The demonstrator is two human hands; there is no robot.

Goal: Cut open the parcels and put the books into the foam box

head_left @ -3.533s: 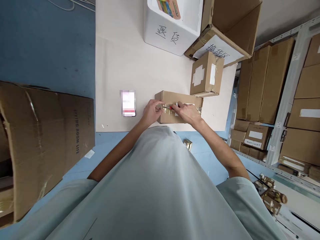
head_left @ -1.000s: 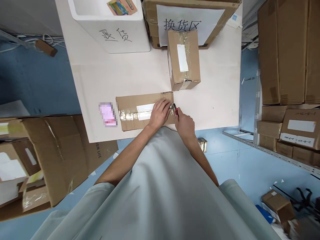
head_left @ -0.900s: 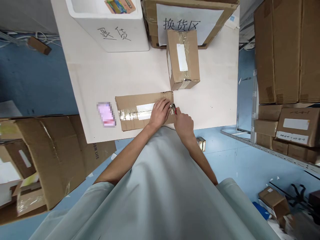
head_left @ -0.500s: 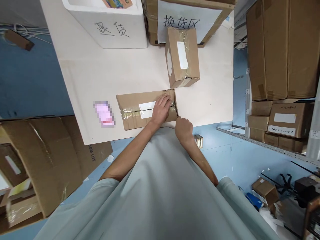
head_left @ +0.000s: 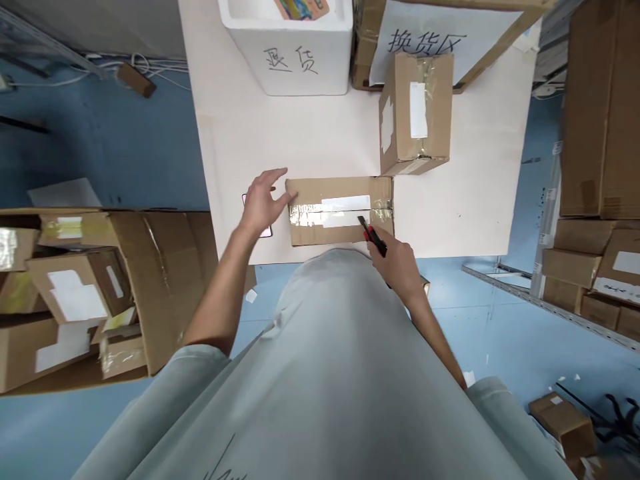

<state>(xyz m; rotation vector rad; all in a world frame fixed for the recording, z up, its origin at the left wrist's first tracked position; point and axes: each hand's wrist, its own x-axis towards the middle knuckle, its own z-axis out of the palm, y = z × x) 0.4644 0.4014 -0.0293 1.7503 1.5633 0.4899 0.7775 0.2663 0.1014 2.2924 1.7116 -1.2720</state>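
A flat taped cardboard box (head_left: 330, 233) with a white label lies near the table's front edge. At its left end is my left hand (head_left: 263, 205), fingers spread, the thumb at or just over the box's edge. A phone (head_left: 267, 232) lies partly hidden beneath that hand. My right hand (head_left: 397, 263) is closed around a black and red box cutter (head_left: 374, 239) at the front right of the box. The cutter's tip points up and left, over the label; whether it touches the box I cannot tell. A dark seam runs lengthwise through label and tape.
A taller taped carton (head_left: 435, 113) stands just behind the box's right end. Behind are a white foam bin (head_left: 300, 63) and a large carton with a paper sign (head_left: 480, 33). Left of the table (head_left: 230, 147), an open carton (head_left: 165, 293) holds several parcels. Shelves with boxes (head_left: 575, 267) stand right.
My left hand has gone from the box's right part to its left end and opened. My right hand has left the right end edge; the cutter now shows. The view has shifted left.
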